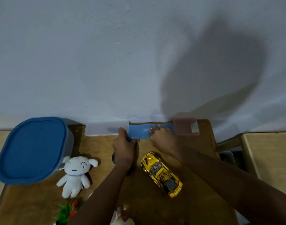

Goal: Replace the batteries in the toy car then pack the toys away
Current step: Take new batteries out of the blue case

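Counter back edge at wall: both hands grip blue box; left hand pinching corner, right hand fingers spread on top; yellow car just behind.

The left hand covers the near left corner of a blue case at the table's far edge, and the right hand hides part of its right half. A dark object under the left wrist is mostly hidden and cannot be identified. At the near edge, a green and red toy and a pale rounded object are cut off. The case's small white marking is blurred.
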